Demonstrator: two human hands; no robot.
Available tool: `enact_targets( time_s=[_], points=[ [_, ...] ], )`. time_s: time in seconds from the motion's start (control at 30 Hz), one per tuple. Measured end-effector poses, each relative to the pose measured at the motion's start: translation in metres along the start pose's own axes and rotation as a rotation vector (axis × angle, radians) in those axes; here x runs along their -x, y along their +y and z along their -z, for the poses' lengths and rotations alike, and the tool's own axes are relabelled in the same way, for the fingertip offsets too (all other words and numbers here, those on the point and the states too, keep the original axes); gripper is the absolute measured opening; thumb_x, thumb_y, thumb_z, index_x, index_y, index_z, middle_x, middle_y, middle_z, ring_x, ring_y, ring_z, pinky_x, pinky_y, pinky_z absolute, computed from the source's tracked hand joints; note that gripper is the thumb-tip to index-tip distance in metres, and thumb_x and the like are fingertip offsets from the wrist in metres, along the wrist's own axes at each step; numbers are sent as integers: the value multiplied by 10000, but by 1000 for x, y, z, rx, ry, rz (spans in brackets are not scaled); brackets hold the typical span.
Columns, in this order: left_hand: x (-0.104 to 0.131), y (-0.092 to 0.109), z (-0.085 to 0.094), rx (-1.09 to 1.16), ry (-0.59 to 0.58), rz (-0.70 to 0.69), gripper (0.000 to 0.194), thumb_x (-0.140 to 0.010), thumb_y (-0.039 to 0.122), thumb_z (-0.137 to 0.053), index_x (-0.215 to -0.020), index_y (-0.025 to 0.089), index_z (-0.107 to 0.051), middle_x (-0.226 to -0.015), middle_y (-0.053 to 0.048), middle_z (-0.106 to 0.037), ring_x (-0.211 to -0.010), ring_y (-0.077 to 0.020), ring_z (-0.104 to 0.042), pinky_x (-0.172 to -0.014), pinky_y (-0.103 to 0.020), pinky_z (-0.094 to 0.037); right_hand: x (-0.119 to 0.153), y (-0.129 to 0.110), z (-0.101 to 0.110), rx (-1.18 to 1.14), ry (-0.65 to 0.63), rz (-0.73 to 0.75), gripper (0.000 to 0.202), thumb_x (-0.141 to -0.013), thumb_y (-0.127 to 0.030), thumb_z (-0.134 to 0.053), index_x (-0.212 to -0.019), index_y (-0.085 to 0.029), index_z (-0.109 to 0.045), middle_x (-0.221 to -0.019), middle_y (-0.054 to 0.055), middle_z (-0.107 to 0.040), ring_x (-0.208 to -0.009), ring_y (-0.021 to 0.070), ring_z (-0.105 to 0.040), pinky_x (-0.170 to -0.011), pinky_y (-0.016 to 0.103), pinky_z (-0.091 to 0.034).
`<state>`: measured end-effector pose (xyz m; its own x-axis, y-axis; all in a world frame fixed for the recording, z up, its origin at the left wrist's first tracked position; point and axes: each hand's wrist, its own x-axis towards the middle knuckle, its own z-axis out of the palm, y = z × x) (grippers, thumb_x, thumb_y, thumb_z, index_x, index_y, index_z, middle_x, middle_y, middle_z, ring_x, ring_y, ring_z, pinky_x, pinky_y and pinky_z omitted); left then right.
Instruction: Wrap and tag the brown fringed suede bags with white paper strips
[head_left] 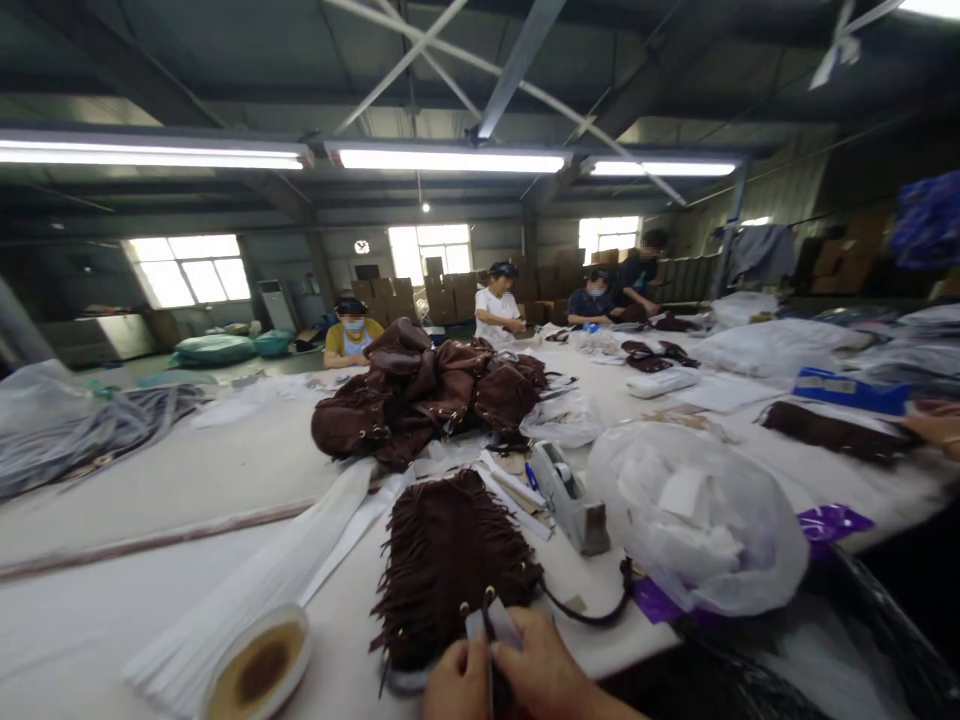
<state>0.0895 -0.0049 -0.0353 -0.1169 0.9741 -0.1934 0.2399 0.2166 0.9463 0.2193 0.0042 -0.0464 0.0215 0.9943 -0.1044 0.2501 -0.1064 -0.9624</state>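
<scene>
A dark brown fringed bag (454, 560) lies flat on the white table, its ringed edge toward me. At that near edge my left hand (459, 680) pinches a pale grey strip between thumb and fingers. Right beside it, my right hand (536, 665) is closed on another pale strip end, close to the bag's rings. A dark strap (592, 612) curves out from the bag to the right. Where the strips run below my fingers is partly hidden.
Brown bags (442, 390) are heaped behind. A tape dispenser (574, 500) and a stuffed clear plastic bag (697, 515) stand right. A bowl of brown liquid (259, 665) is near left, beside white strips (262, 580). Several people work beyond; another person's hand (937, 425) shows far right.
</scene>
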Motion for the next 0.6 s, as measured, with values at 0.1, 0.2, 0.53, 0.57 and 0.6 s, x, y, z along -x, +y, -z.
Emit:
enact_targets(
  time_s=[0.1, 0.2, 0.53, 0.57, 0.6],
  points=[
    [0, -10, -6, -5, 57, 27, 548, -669, 706, -677, -577, 166, -663, -572, -56, -631, -616, -213, -532, -583, -298, -375, 5, -4, 7, 70, 96, 59, 179, -712, -262, -579, -751, -152, -715, -742, 55, -718, -738, 226, -626, -675, 297, -451],
    [3, -12, -10, 14, 90, 35, 527, -706, 664, -679, -596, 149, -669, -590, -70, -640, -606, -204, -527, -563, -288, -348, 8, -6, 8, -5, 75, 75, 239, -769, -370, -602, -773, -168, -731, -766, 59, -740, -760, 239, -653, -709, 307, -473],
    [11, -5, -6, 68, 49, 0, 423, -808, 516, -629, -775, 113, -753, -769, -131, -741, -769, -284, -642, -709, -337, -452, 25, -10, -8, -1, 2, 173, 310, -874, -415, -605, -984, -179, -774, -922, 94, -732, -891, 271, -654, -835, 357, -497],
    [11, -6, -5, 93, 31, 28, 428, -809, 518, -627, -773, 110, -752, -775, -136, -741, -783, -288, -645, -712, -340, -460, 28, -10, -7, 28, -13, 199, 304, -884, -399, -598, -1021, -186, -767, -931, 93, -718, -901, 268, -646, -844, 362, -497],
    [10, -7, -4, 129, 25, 57, 436, -802, 530, -635, -755, 111, -746, -771, -138, -739, -789, -288, -644, -711, -339, -467, 31, -10, -7, 57, -25, 223, 300, -895, -383, -587, -1056, -194, -757, -948, 93, -706, -920, 267, -637, -861, 368, -497]
  ],
)
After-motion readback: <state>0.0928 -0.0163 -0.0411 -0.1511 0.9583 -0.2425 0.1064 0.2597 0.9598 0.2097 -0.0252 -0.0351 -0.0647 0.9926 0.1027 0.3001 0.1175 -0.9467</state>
